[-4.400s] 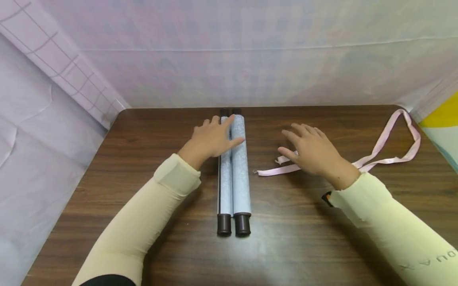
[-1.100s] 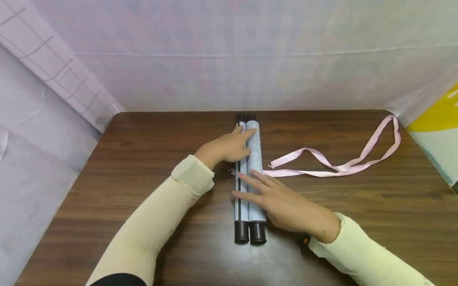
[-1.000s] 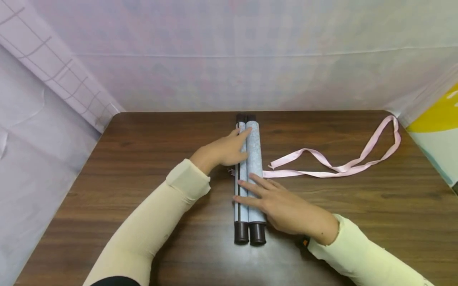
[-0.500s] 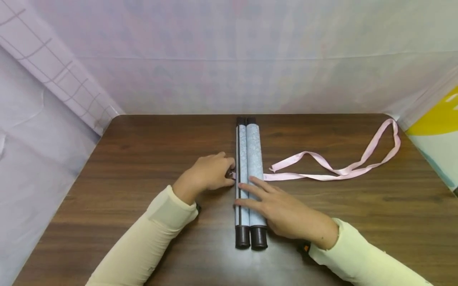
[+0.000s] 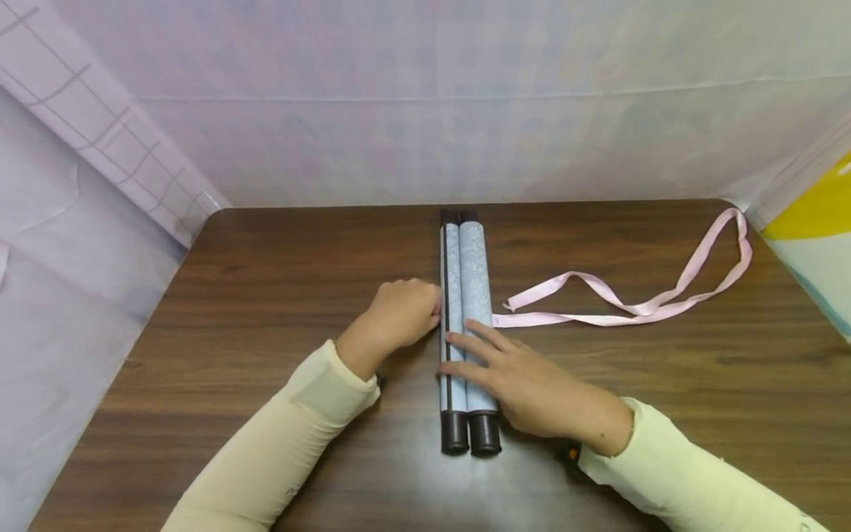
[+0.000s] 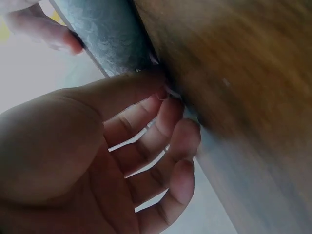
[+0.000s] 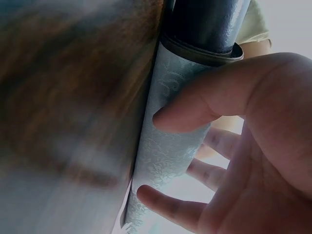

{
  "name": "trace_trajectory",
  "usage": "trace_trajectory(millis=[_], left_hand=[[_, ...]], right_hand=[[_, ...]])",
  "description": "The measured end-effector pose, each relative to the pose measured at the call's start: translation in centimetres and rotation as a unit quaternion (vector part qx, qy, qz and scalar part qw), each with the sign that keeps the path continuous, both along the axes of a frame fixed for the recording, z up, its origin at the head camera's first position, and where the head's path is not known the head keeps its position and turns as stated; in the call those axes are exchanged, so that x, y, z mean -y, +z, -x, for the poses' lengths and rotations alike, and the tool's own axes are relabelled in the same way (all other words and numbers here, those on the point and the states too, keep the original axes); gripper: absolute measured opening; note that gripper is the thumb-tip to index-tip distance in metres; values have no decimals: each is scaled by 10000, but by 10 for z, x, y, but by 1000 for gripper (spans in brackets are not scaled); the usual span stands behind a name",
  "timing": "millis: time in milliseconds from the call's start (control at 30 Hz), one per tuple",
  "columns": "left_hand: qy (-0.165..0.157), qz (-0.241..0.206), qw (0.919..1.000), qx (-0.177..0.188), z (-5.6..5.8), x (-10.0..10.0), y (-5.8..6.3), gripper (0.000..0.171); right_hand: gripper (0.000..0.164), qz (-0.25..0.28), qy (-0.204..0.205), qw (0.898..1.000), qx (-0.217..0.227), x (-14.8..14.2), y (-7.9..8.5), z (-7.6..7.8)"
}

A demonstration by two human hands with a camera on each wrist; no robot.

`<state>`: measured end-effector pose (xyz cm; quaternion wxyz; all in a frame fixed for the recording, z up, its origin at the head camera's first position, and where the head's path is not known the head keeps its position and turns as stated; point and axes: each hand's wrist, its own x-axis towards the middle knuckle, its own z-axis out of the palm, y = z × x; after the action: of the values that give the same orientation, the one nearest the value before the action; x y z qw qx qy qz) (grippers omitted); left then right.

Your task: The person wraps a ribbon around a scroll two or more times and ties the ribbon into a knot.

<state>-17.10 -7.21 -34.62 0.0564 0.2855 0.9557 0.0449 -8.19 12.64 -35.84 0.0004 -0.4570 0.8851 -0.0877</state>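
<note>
A pale blue patterned hanging scroll (image 5: 475, 273), rolled in from both ends into two parallel rolls with dark brown end knobs, lies lengthwise on the table. A pink ribbon (image 5: 532, 319) runs under it from the right. At the scroll's left side, my left hand (image 5: 395, 318) pinches the ribbon's end, mostly hidden by the fingers; a light sliver shows at the fingertips in the left wrist view. My right hand (image 5: 532, 377) rests across the lower half of both rolls with spread, fairly straight fingers. Its thumb (image 7: 185, 109) lies along the right roll's side.
The ribbon's doubled loop (image 5: 744, 251) stretches to the far right corner, and its other loose end (image 5: 521, 299) lies right of the scroll. Brown wood-grain table (image 5: 266, 258) surrounds everything. A pale patterned backdrop (image 5: 399, 148) rises behind the far edge.
The scroll has come over the ribbon, and my right hand has moved from the ribbon onto the rolls. My left hand has left the scroll's upper part and gone down to the ribbon's end.
</note>
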Motion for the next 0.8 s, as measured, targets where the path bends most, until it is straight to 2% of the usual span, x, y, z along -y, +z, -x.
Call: trace_trajectory(millis=[400, 633, 800], left_hand=[[24, 90, 9998, 175, 1, 0, 0, 18], [156, 57, 9990, 413, 2, 0, 1, 17], [287, -17, 9989, 382, 3, 3, 3, 14]], right_hand=[[82, 21, 50, 10000, -26, -2, 0, 1], [83, 29, 43, 10000, 45, -3, 0, 1], [83, 97, 65, 9999, 45, -2, 0, 1]])
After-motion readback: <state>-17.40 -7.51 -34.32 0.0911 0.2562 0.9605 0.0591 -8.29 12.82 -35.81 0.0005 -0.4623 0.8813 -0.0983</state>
